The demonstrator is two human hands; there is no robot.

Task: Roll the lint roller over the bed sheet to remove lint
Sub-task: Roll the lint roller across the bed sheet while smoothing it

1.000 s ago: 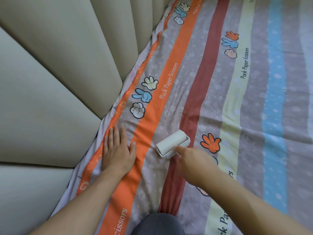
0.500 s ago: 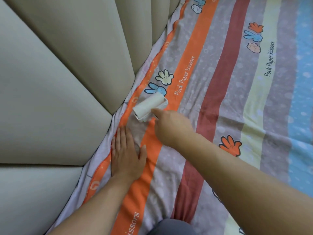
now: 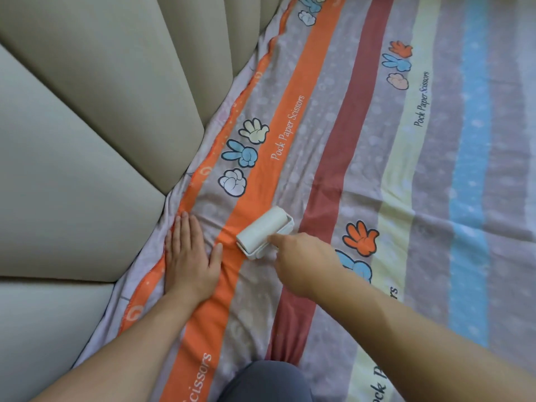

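Pulled back nearer from beside the headboard [image 3: 87, 146] since half a second before, the lint roller [image 3: 264, 231] lay on the orange stripe [image 3: 255, 195] of the bed sheet [image 3: 435, 204], long axis running near-left to far-right, gripped by the right hand [image 3: 304, 262], just right of the left hand [image 3: 190, 256] pressed flat, fingers straight

Bed sheet [image 3: 435, 198]: I see it spread over the bed, its left edge meeting the headboard [image 3: 87, 140].
Lint roller [image 3: 262, 227]: on the sheet, near that left edge, ahead of me.
Left grip [image 3: 190, 262]: flat on the sheet, just left of the roller, between it and the headboard.
Right grip [image 3: 304, 262]: on the roller's near right side, holding it.
Knee [image 3: 264, 381]: at the sheet's near edge, centre.
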